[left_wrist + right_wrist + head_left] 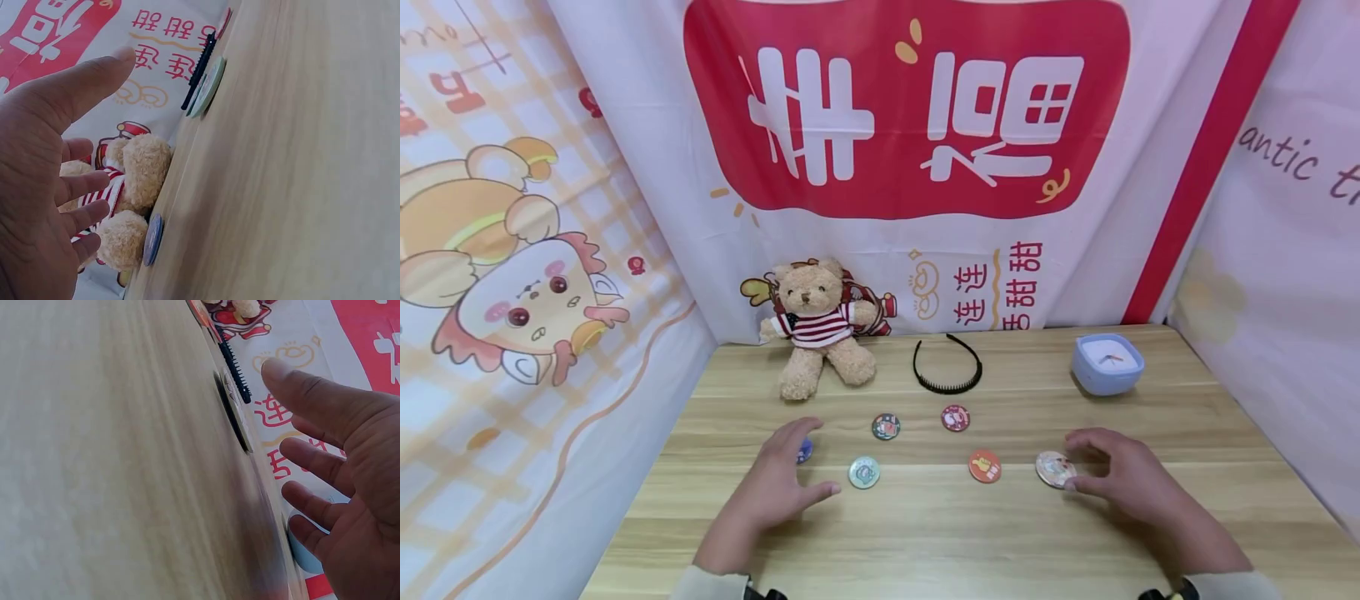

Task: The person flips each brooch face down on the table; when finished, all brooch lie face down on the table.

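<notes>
My left hand (pixel 784 481) hovers above the table with thumb and fingers spread and nothing in its grasp. Its fingers partly hide a blue round badge (pixel 805 451) in the head view, and a pale green badge (pixel 864 472) lies just right of the thumb tip. On the other side, my right hand (pixel 1123 475) is held with thumb and fingers apart beside a cream picture badge (pixel 1054 469). The right wrist view has that badge (pixel 236 412) flat on the table, with the fingers away from it. Between the hands lies an orange badge (pixel 985 466) with a thumbs-up print.
Farther back are a dark green badge (pixel 886 427) and a red one (pixel 956 418). A black toothed headband (pixel 950 387) lies behind them. The teddy bear (pixel 822 312) sits at the back left, and a blue clock (pixel 1107 364) stands at the back right. Printed cloths surround the wooden table (pixel 917 542).
</notes>
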A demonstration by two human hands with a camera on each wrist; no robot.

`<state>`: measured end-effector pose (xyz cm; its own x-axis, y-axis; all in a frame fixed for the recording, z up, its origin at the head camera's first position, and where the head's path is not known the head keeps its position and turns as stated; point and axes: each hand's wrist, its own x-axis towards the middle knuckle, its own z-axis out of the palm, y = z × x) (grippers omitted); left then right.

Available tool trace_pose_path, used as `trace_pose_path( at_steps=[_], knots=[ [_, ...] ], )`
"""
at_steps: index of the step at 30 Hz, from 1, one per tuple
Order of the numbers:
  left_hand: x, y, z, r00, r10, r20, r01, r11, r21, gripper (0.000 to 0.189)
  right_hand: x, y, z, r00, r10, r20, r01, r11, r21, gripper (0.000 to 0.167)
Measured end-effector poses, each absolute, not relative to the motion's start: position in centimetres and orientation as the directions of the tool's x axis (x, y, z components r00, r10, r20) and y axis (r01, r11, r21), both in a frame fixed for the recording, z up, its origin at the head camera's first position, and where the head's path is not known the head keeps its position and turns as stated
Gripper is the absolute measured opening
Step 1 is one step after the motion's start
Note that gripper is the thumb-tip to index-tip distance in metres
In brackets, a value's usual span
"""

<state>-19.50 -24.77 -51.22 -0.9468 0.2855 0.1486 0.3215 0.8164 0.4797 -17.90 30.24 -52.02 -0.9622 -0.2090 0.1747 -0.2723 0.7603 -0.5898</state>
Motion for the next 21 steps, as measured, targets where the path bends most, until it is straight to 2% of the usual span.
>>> trace_pose_path(
  at_steps=[9, 16, 21],
  knots=[
    [-20.0, -23.0, -50.6, -0.940, 0.318, 0.127, 0.336, 0.790, 0.513, 0.099, -18.1, 30.2, -52.2, -0.966, -0.239, 0.104, -0.254, 0.777, -0.576, 0.050],
    [-20.3, -21.5, -50.5, -0.939, 0.331, 0.090, 0.327, 0.785, 0.527, 0.098, -18.5, 30.3, -52.8, -0.942, -0.295, 0.158, -0.333, 0.779, -0.531, 0.038],
    [-20.6, -20.4, -50.8, -0.933, 0.351, 0.083, 0.339, 0.777, 0.530, 0.097, -18.6, 30.4, -53.1, -0.928, -0.319, 0.194, -0.373, 0.778, -0.505, 0.036]
  ],
)
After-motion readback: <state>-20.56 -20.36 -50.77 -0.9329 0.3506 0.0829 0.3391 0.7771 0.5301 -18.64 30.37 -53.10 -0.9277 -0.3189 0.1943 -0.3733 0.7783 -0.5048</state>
